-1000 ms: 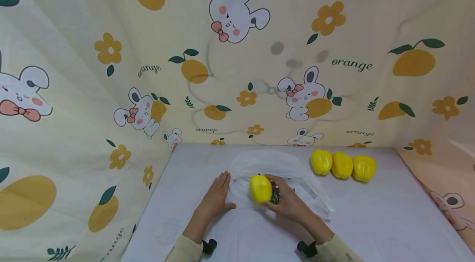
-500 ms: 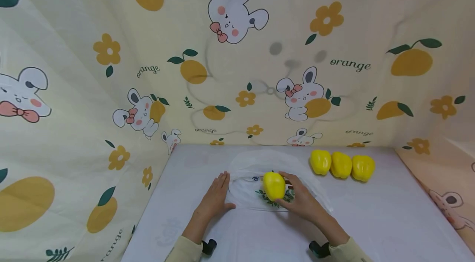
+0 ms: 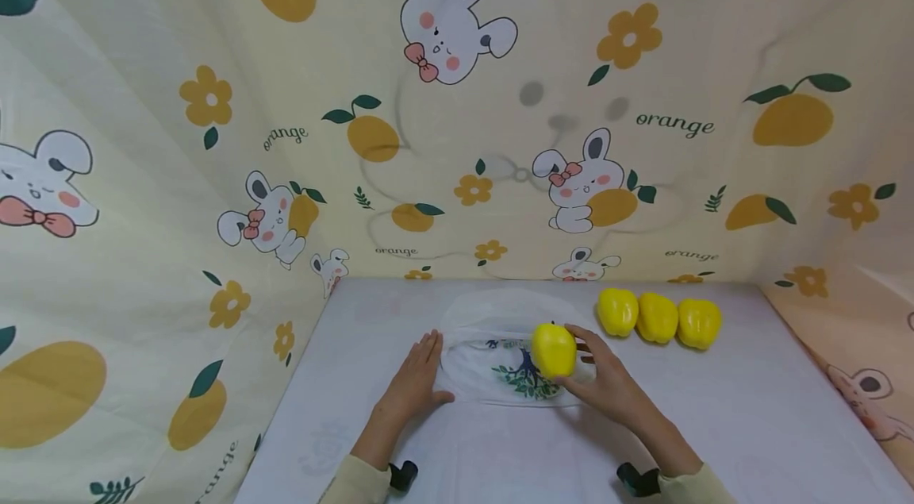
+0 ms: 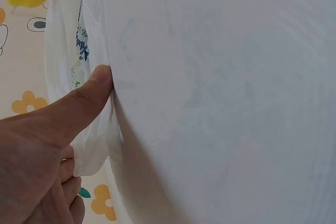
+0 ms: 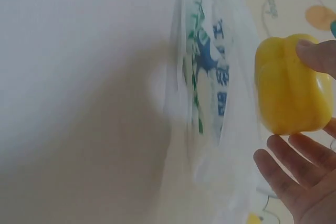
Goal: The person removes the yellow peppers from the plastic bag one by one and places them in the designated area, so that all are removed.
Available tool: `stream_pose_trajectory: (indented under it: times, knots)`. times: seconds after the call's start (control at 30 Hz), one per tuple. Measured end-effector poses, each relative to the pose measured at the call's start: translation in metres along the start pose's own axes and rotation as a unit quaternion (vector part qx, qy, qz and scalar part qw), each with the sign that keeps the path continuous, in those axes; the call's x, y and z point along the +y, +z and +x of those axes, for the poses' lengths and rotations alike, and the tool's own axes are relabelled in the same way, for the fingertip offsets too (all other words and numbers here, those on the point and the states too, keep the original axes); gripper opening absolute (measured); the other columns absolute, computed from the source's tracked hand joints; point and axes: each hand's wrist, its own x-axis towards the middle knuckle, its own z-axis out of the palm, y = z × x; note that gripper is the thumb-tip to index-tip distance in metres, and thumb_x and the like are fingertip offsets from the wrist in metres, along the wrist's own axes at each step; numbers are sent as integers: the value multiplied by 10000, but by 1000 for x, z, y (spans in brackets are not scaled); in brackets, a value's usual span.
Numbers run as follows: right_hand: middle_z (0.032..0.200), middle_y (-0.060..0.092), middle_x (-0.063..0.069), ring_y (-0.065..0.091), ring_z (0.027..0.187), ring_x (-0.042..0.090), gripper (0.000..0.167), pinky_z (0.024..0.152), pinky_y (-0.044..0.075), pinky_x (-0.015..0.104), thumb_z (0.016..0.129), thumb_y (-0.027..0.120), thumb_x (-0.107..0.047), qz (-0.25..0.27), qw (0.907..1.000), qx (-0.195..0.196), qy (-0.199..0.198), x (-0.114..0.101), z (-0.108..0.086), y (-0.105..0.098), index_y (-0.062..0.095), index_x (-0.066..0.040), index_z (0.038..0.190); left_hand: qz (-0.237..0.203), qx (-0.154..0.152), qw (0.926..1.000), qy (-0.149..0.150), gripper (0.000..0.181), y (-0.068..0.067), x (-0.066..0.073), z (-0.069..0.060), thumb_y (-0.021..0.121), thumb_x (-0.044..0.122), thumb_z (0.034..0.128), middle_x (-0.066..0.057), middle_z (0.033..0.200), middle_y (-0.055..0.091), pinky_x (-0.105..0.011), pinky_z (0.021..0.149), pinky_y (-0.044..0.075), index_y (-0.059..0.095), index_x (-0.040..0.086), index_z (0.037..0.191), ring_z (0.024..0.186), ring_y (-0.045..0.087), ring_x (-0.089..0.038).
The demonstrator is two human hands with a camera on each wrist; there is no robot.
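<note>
My right hand (image 3: 609, 381) pinches a yellow bell pepper (image 3: 553, 350) between thumb and fingers, over the right part of a white plastic bag (image 3: 467, 373). The right wrist view shows the lobed pepper (image 5: 291, 87) beside the bag (image 5: 239, 77), with the thumb on its upper end. A green and blue tree print shows on the bag, which lies low on the table. At the bag's left edge my left hand (image 3: 414, 377) rests with straight fingers. In the left wrist view its thumb (image 4: 86, 95) touches the bag's edge.
Three more yellow bell peppers (image 3: 658, 318) stand in a row at the back right of the white-covered table (image 3: 771, 425). A patterned cloth (image 3: 457, 131) with rabbits and oranges hangs behind the table and along its sides.
My right hand has carried the pepper rightward across the bag, uncovering the tree print. The bag's raised right part has settled lower. My left hand has stayed in place.
</note>
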Motion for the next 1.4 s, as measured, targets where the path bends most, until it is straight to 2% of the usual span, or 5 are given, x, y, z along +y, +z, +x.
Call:
stream_pose_trajectory:
  times: [0.47, 0.93, 1.2, 1.3, 1.4]
  knots:
    - [1548, 499, 226, 591, 1287, 442, 897, 997, 570, 657, 887, 914, -203, -294, 9981, 502, -215, 26, -17, -35, 383, -23, 1587, 4, 36, 10000, 72, 1094, 0, 1, -2, 895, 369, 891, -237, 1751, 245, -503, 1334, 223, 257, -71, 1662, 1637, 215, -371]
    - [1511, 476, 306, 551, 1291, 491, 912, 1011, 544, 671, 907, 895, -219, -501, 9970, 535, 238, 43, -30, -67, 346, 35, 1590, -121, 54, 9999, 39, 1089, 0, 0, -6, 895, 358, 893, -230, 1754, 243, -513, 1332, 228, 254, -63, 1666, 1638, 214, -368]
    - [1498, 487, 323, 563, 1248, 496, 919, 949, 609, 461, 878, 915, -174, -727, 9941, 796, 136, 57, -33, -87, 363, 53, 1577, -124, 41, 9999, 22, 1090, 0, -1, -4, 891, 360, 897, -226, 1759, 231, -512, 1336, 214, 246, -56, 1671, 1642, 202, -364]
    - [1484, 467, 344, 551, 1238, 512, 935, 935, 594, 249, 870, 920, -164, -764, 9932, 859, 193, 62, -36, -95, 353, 70, 1576, -79, 38, 10000, 41, 1092, -1, -1, -3, 887, 369, 900, -221, 1761, 229, -505, 1339, 205, 242, -52, 1674, 1643, 198, -360]
    - [1468, 449, 356, 542, 1217, 526, 943, 871, 461, 33, 864, 922, -142, -814, 9921, 938, 202, 66, -39, -102, 342, 84, 1572, -60, 53, 9999, 86, 1091, -1, -1, -2, 891, 369, 896, -225, 1757, 237, -508, 1337, 212, 250, -57, 1670, 1640, 207, -365]
